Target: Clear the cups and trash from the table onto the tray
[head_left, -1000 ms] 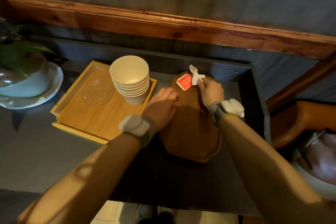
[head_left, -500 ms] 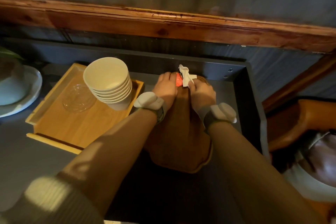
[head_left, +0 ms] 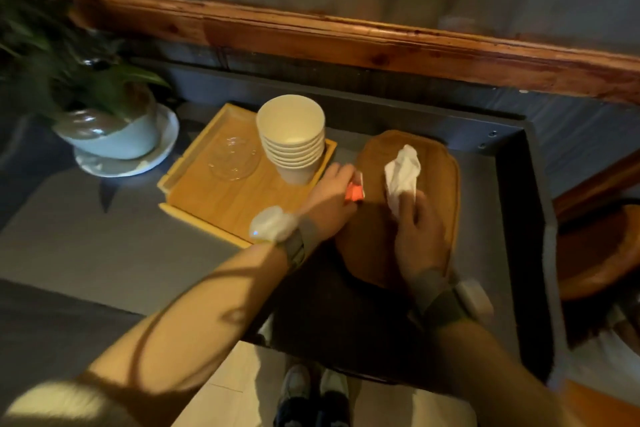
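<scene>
Table point(head_left: 114, 253): a dark grey surface on which two trays are set side by side
Light tray point(head_left: 221, 204): a stack of cups point(head_left: 291, 139) is carried at its far right corner, beside a clear lid point(head_left: 232, 159)
Dark tray point(head_left: 433, 163): lies under both hands
Right hand point(head_left: 415, 236): clenched on a crumpled white napkin point(head_left: 401, 166), held above the dark tray
Left hand point(head_left: 329, 194): pinched on a small red packet point(head_left: 354, 190), held between the trays
Risk: the cup stack could be knocked over by the left hand, being just beside it; the light napkin could be dropped short of the tray if the grip is loosened early

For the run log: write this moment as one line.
left hand: holds red packet | right hand: holds napkin | cups: on tray
</scene>
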Tool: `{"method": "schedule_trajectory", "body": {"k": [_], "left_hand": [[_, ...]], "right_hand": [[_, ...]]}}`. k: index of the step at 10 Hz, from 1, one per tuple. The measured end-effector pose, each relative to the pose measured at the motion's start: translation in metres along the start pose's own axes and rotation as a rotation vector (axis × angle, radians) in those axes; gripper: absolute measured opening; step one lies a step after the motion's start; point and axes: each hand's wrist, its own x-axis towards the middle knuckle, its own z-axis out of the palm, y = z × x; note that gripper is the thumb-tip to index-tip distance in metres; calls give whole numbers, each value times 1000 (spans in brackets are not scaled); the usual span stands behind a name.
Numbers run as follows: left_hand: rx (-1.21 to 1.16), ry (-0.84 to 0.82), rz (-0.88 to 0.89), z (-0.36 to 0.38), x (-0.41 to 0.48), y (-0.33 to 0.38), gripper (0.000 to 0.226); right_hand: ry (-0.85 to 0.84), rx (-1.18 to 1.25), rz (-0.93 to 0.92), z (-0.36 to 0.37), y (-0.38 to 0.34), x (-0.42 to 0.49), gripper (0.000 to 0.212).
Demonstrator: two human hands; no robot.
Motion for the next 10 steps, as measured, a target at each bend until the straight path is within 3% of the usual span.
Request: {"method": "schedule_trajectory", "body": {"k": [1,2,3,4,5,7,8,9,10], "left_hand": [[-104,132,-82,-29,-40,-31,23],[-75,232,-178,-45,-55,-56,24],[4,340,-328,-62,-59,-86,25],[53,318,-358,-69,-56,-100,25],[89,251,-375,-72,-55,-116,25],[319,228,-418,-74,-62,-121,27],[317,279,-364,-81,-61,-112,25],[181,359,-243,-106,-50,-81,17],[-2,400,-206,-127,-40,-58,21]], "right_hand": [[-38,-160,-240,19,-27,-30,25],[-229,-152,-433,40,-44,-36,19],[-500,-413,-597,75,-61,-30,39],[-465,-547,-719,90,-73,-31,39],[-324,-720,-847,109,-85,-33,27],[-613,-812,-747,112,-76,-34,50],[-640,-736,-762,94,-85,-27,39],[-667,-445,-567,58,-116,-3,34],[-679,-269,-491,33,-140,13,36]]}}
